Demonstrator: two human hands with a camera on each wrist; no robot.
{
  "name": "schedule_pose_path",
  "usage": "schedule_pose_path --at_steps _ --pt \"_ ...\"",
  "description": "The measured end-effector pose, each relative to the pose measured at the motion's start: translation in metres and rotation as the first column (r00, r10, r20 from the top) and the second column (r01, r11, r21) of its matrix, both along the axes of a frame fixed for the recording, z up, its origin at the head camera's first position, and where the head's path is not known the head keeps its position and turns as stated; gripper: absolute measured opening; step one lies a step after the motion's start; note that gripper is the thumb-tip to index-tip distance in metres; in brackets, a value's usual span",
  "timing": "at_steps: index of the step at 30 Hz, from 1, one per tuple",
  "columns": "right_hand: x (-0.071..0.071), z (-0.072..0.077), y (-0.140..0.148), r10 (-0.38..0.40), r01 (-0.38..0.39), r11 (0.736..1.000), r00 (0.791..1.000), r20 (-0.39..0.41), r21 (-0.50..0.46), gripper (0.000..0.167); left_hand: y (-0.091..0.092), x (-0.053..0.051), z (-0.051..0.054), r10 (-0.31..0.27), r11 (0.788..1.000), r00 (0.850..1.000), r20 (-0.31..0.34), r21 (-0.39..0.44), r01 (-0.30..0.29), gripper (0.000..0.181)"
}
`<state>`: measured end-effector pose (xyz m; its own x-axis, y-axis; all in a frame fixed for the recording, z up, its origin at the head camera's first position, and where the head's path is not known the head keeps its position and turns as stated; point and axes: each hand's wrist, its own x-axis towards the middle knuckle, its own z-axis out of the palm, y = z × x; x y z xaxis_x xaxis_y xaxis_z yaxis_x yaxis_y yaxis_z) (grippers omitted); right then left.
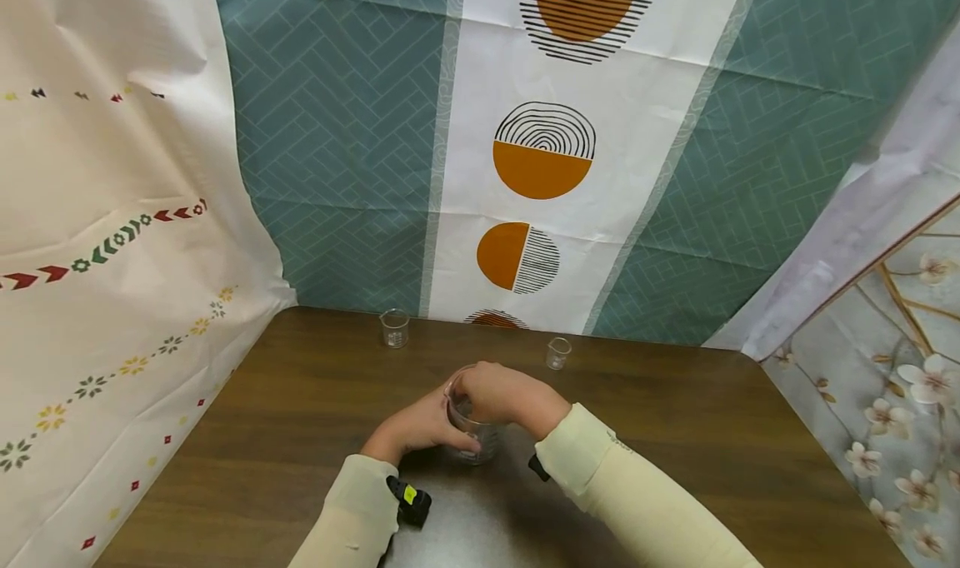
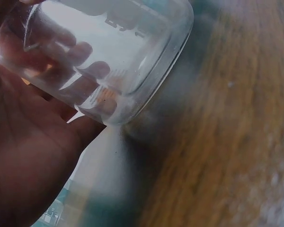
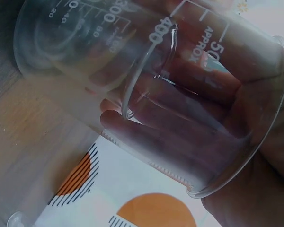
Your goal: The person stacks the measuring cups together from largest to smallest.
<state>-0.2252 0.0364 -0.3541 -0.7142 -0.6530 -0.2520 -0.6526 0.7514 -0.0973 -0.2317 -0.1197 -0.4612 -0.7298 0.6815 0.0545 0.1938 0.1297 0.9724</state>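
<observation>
Left hand point(image 1: 420, 425) grips the large clear beaker point(image 1: 486, 445) around its side, thumb toward the front. In the left wrist view the left palm point(image 2: 28, 156) lies against the beaker point(image 2: 137, 47), whose base is above the wood. Right hand point(image 1: 504, 395) reaches in through the beaker's mouth. The right wrist view has its fingers point(image 3: 165, 137) inside the large beaker point(image 3: 270, 94), pinching the rim of a smaller beaker point(image 3: 129, 90) within it; glass reflections blur the exact contact.
Two small clear beakers stand apart near the table's back edge, one at the left point(image 1: 395, 331), a smaller one at the right point(image 1: 557, 355). Patterned cloth hangs behind the wooden table point(image 1: 675, 435) and on both sides. A pale glare lies on the front of the tabletop.
</observation>
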Motion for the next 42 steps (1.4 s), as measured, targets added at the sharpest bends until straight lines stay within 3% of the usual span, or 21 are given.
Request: schedule_pose_path --at_steps 11,29,37,42 --pt "0.004 0.0 0.005 -0.019 0.019 1.0 1.0 0.023 0.002 0.035 0.004 0.002 0.0 -0.005 1.0 1.0 0.014 -0.002 0.005 0.107" --pt "0.009 0.006 0.011 0.026 -0.026 1.0 0.999 -0.041 0.016 0.041 0.008 0.001 0.002 -0.004 1.0 1.0 -0.003 -0.017 0.004 0.108" --pt "0.01 0.012 0.014 0.071 -0.071 0.997 0.995 -0.069 0.004 0.034 0.005 0.002 0.004 -0.017 1.0 1.0 0.017 0.0 0.017 0.11" --pt "0.011 0.019 0.017 0.082 -0.085 0.996 0.994 -0.069 -0.031 0.03 0.003 0.0 0.002 -0.008 1.0 1.0 -0.025 -0.016 0.007 0.113"
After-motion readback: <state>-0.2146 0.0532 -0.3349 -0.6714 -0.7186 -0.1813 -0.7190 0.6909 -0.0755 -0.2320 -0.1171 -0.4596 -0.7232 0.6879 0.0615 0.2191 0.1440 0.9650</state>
